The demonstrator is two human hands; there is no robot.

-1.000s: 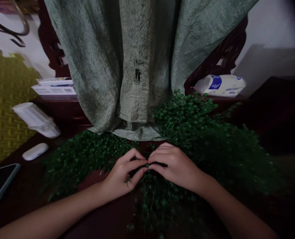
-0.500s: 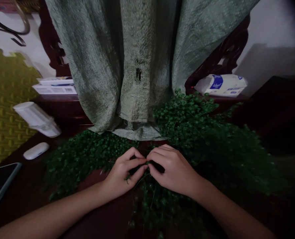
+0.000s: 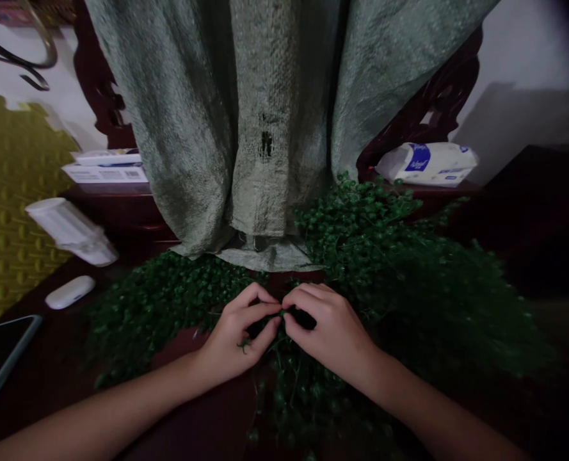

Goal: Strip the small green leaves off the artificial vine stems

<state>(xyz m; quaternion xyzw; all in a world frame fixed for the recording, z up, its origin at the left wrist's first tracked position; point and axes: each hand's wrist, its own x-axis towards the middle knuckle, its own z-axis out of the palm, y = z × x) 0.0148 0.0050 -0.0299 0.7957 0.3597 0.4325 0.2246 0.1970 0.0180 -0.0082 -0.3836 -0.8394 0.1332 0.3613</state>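
Observation:
My left hand (image 3: 240, 330) and my right hand (image 3: 331, 325) meet fingertip to fingertip above the dark red table. Both pinch a small green sprig (image 3: 283, 312), most of it hidden by my fingers. A tiny green bit (image 3: 244, 346) clings to the left hand near the base of the thumb. Below the right hand hang or lie thin green stems with small round tips (image 3: 296, 390). One heap of bushy greenery (image 3: 169, 301) spreads to the left of my hands, and a larger heap (image 3: 409, 269) lies to the right.
A grey-green woven sack (image 3: 269, 192) with a small hole drapes down behind the heaps. On the left are a white cylinder (image 3: 73, 230), a white oval case (image 3: 70, 292), a phone (image 3: 6, 358) and flat boxes (image 3: 104, 171). A tissue pack (image 3: 428, 164) sits at back right.
The hands have barely moved; the fingertips shift very slightly to the left, still pinching the sprig. Everything else stays where it was.

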